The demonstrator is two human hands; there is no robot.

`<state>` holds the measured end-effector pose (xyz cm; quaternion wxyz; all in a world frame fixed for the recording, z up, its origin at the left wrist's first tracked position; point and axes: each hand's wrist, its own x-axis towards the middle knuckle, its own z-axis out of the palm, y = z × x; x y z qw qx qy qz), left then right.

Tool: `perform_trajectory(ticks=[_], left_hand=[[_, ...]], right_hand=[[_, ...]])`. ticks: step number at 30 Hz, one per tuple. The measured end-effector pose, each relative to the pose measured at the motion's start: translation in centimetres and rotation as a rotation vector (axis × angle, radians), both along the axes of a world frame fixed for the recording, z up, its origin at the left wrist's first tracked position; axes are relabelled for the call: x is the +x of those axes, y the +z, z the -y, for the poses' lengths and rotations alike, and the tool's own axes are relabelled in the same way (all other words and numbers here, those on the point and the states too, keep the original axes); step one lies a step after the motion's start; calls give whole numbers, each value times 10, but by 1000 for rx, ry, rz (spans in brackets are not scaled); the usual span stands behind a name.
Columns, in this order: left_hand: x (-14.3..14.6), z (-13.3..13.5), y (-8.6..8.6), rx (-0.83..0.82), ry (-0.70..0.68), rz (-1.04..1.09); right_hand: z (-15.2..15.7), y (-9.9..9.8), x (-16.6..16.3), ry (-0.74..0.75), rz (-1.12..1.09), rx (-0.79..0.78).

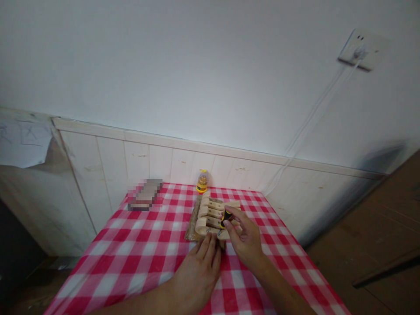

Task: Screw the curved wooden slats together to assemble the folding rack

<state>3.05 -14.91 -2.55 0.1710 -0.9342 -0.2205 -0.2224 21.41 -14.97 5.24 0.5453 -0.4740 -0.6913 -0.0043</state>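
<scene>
A pale wooden rack (204, 213) with several curved, hook-like pieces lies on a rough brown board (193, 226). Dark screw holes or screw heads dot the pieces. My right hand (246, 234) pinches a short black-and-yellow screwdriver (225, 217) between thumb and fingers, upright over the right part of the nearest pieces. Its tip is too small to make out. My left hand (201, 271) lies with outstretched fingers at the near edge of the rack, fingertips touching the closest piece. The palm hides part of the tablecloth.
A red-and-white checked cloth (141, 253) covers the table. Behind the rack, a clear, yellow-capped container (202, 181) stands by the wall. A blurred-out flat object (146, 194) lies at the back left. White cables (311, 118) run down from a wall socket (364, 49).
</scene>
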Motion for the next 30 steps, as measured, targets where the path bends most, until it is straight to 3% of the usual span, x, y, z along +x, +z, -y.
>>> perform_trajectory(ticks=[9,30], left_hand=[[2,0,-4,-41,20,-32],[-1,0,2,-15,-18,7]], right_hand=[[-3,-3,0,-72,-24,13],[3,3,-3,-41,94,88]])
